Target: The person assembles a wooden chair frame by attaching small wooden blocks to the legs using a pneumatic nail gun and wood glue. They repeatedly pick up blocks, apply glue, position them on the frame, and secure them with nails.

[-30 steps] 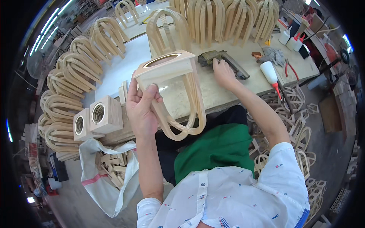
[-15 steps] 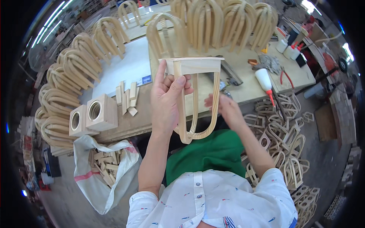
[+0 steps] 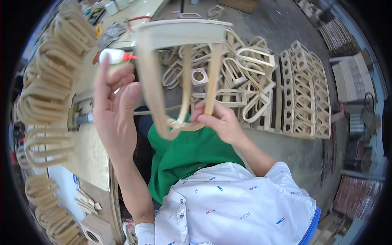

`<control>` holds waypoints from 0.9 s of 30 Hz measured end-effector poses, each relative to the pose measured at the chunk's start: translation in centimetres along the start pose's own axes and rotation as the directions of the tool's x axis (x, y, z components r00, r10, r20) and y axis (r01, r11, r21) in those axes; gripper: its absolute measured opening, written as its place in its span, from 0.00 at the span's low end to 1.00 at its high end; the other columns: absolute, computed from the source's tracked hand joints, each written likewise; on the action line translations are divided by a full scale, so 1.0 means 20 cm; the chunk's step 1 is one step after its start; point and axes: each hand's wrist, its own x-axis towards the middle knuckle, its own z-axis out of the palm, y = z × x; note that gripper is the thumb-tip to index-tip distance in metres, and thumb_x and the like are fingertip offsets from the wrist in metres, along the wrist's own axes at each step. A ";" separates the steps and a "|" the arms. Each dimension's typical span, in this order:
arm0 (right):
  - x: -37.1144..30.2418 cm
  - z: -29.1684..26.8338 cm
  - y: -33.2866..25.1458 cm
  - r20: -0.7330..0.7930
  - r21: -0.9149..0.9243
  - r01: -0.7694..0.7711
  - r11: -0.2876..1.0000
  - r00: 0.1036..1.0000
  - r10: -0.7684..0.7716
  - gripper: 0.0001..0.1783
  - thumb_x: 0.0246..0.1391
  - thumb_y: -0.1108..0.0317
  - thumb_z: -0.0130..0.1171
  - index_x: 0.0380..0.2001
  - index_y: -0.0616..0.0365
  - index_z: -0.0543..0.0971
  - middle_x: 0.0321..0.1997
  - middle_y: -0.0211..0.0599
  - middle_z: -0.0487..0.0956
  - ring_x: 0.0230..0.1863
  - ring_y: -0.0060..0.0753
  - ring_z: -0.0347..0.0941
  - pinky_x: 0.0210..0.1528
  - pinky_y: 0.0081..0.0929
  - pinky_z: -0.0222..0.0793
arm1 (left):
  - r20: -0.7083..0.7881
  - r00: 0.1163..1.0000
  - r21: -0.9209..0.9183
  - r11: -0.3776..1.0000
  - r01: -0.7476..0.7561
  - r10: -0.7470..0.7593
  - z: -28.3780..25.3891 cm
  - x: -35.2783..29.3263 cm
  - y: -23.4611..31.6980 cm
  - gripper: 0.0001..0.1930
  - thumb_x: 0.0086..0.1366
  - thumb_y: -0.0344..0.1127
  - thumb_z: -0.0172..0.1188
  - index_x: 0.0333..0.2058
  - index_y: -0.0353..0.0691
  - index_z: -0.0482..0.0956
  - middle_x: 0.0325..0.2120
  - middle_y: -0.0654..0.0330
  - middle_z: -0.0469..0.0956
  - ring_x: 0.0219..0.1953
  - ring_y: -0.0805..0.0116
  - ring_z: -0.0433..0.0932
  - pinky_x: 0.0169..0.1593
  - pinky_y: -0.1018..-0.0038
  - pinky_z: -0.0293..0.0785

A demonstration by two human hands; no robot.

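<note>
A pale wooden piece [image 3: 179,34], a flat top board with bent U-shaped legs hanging below it, is held up in front of me. My right hand [image 3: 218,120] grips the bottom of its curved legs, over my green apron [image 3: 183,157]. My left hand [image 3: 116,108] is raised beside the left leg with its fingers spread and the thumb close to the wood; I cannot see it gripping. Behind its fingertips a white glue bottle [image 3: 114,56] with a red tip lies on the workbench [image 3: 92,155].
Rows of bent wooden loops [image 3: 45,94] line the bench's far side at the left. A grey power tool [image 3: 81,118] lies on the bench. Many flat wooden frames [image 3: 286,94] and cut-outs are piled on the floor at the right.
The view has swung to the right, toward the floor piles. The wooden piece has turned, my right hand has taken hold of its lower curve, and my left hand has opened beside it.
</note>
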 end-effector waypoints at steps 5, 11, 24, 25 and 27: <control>-0.04 -0.36 0.15 -0.388 0.063 0.012 0.998 0.922 0.013 0.13 0.60 0.70 0.54 0.45 0.67 0.70 0.32 0.37 0.79 0.34 0.23 0.76 0.39 0.22 0.73 | 0.231 0.943 0.117 0.969 0.216 -0.238 0.01 -0.15 -0.17 0.12 0.63 0.22 0.56 0.45 0.32 0.78 0.32 0.59 0.80 0.31 0.74 0.76 0.38 0.79 0.72; 0.25 -0.84 0.47 -0.481 -0.001 -0.292 0.956 0.838 0.256 0.08 0.58 0.66 0.54 0.34 0.60 0.76 0.28 0.32 0.79 0.27 0.20 0.75 0.24 0.16 0.63 | 0.086 0.806 0.190 0.803 0.564 -0.586 -0.24 -0.53 -0.44 0.08 0.63 0.26 0.56 0.40 0.31 0.79 0.27 0.61 0.78 0.23 0.79 0.71 0.30 0.84 0.67; 0.16 -1.00 0.85 -0.653 0.299 -0.284 0.911 0.635 0.412 0.11 0.55 0.66 0.55 0.30 0.65 0.77 0.24 0.37 0.79 0.23 0.26 0.76 0.22 0.20 0.68 | -0.069 0.691 -0.015 0.693 0.721 -0.720 -0.37 -0.73 -0.66 0.11 0.69 0.33 0.53 0.45 0.32 0.75 0.17 0.67 0.72 0.17 0.85 0.64 0.25 0.88 0.60; 0.17 -1.01 0.86 -0.636 0.260 -0.309 0.915 0.658 0.404 0.11 0.55 0.66 0.55 0.30 0.65 0.77 0.25 0.37 0.79 0.23 0.26 0.76 0.22 0.21 0.68 | -0.077 0.698 0.040 0.697 0.716 -0.712 -0.35 -0.70 -0.66 0.12 0.69 0.34 0.53 0.45 0.32 0.75 0.16 0.67 0.71 0.17 0.84 0.63 0.25 0.88 0.61; 0.24 -1.05 0.85 -0.591 0.176 -0.366 0.914 0.703 0.396 0.11 0.55 0.67 0.55 0.29 0.66 0.77 0.25 0.38 0.79 0.23 0.27 0.76 0.23 0.22 0.69 | -0.079 0.693 0.081 0.688 0.721 -0.717 -0.34 -0.67 -0.66 0.12 0.69 0.34 0.53 0.45 0.32 0.76 0.16 0.67 0.71 0.17 0.84 0.63 0.26 0.87 0.62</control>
